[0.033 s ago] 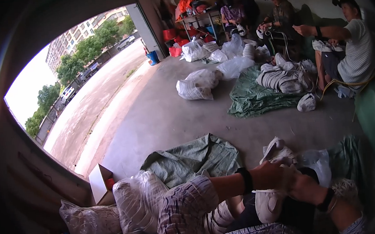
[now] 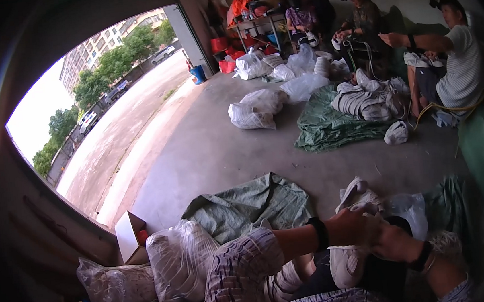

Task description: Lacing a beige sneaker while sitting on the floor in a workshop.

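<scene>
In front of me my left hand, with a black band at its wrist, is closed and almost meets my right hand. My right hand is closed too, with a dark band at its wrist. What their fingers pinch is too small and blurred to make out. Just below them a white shoe rests on my lap, partly covered by dark cloth. Beyond my hands lie more white shoes, overlapping one another. Pale laces or strands show beside my right forearm.
Clear bags of white goods stand at my left by an open carton. A green woven sack lies ahead. Farther off, several people sit by a shoe pile on a green sheet. A wide doorway opens at left.
</scene>
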Demonstrator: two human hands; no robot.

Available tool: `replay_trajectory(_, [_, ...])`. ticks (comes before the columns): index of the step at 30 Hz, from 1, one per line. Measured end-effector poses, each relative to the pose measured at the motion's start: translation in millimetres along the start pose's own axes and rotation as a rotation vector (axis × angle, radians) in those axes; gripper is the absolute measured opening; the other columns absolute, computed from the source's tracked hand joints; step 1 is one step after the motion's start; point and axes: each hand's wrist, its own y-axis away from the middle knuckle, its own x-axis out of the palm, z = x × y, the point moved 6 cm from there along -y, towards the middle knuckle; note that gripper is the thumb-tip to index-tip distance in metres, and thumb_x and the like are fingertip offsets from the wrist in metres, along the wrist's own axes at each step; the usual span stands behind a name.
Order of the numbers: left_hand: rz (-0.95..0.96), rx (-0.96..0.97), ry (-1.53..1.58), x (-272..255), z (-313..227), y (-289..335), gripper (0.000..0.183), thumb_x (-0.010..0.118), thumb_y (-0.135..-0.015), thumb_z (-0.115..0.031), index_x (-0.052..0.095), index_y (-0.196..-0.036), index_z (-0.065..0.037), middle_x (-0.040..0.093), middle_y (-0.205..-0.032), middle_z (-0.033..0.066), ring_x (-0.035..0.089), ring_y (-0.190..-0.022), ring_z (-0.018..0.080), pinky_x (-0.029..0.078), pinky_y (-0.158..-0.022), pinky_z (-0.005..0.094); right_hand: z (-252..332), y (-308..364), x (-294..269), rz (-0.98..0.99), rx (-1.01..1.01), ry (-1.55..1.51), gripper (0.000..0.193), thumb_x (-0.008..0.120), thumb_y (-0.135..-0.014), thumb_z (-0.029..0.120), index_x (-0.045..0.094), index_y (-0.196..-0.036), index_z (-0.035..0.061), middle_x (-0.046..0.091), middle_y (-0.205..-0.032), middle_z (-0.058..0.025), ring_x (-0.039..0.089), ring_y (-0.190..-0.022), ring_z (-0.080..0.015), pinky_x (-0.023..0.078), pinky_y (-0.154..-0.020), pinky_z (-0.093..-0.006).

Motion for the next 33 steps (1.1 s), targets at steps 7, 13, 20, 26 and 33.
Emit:
replay_trajectory(7, [0.134, -0.360, -0.034, 29, 31, 2, 0.013, 0.062, -0.080, -0.012, 0.068, -0.090, -0.006, 0.063, -0.093, 0.0117, 0.062, -0.089, 0.0210, 0.050, -0.080, 0.0315, 0, -9, 2, -0.192, 0.204, -0.113, 0.027, 0.061, -0.079, 0.017, 0.061, -0.103, 0.0045, 0.059, -0.104, -0.0188, 0.060, -0.089, -0.0345, 0.051, -0.070, -0.0412])
replay_trajectory(13, [-0.303, -0.422, 0.964, 5, 29, 16, 0.016, 0.066, -0.086, -0.018, 0.066, -0.092, -0.002, 0.060, -0.089, 0.0051, 0.058, -0.092, 0.0134, 0.046, -0.083, 0.0289, -27, 7, -11, -0.400, 0.741, -1.498, 0.014, 0.052, -0.092, 0.018, 0.053, -0.098, 0.0048, 0.061, -0.078, -0.0050, 0.062, -0.059, -0.0115, 0.047, -0.048, -0.0205])
replay_trajectory(20, [-0.270, -0.326, 1.210, 15, 21, 12, 0.015, 0.064, -0.089, -0.017, 0.060, -0.094, -0.004, 0.059, -0.090, 0.0002, 0.054, -0.092, 0.0085, 0.044, -0.085, 0.0267, -8, -3, 17, -0.284, 0.733, -1.554, 0.036, 0.054, -0.091, 0.014, 0.052, -0.127, 0.0089, 0.062, -0.083, -0.0030, 0.058, -0.060, -0.0098, 0.051, -0.056, -0.0232])
replay_trajectory(26, [-0.286, -0.560, 1.121, 18, 25, 18, 0.022, 0.053, -0.096, -0.022, 0.059, -0.104, -0.002, 0.060, -0.097, 0.0000, 0.052, -0.095, 0.0075, 0.043, -0.086, 0.0245, 2, -6, -42, -0.281, 0.630, -1.337, 0.014, 0.048, -0.094, 0.014, 0.055, -0.090, 0.0031, 0.060, -0.074, -0.0051, 0.057, -0.058, -0.0095, 0.049, -0.051, -0.0234])
replay_trajectory(33, [-0.394, -0.527, 1.489, -3, 25, 19, 0.028, 0.045, -0.098, -0.025, 0.058, -0.110, -0.005, 0.061, -0.106, 0.0026, 0.054, -0.103, 0.0119, 0.041, -0.090, 0.0270, -18, 4, -26, -0.222, 0.547, -0.408, 0.031, 0.054, -0.091, 0.026, 0.058, -0.074, 0.0011, 0.055, -0.053, -0.0084, 0.055, -0.048, -0.0187, 0.043, -0.050, -0.0337])
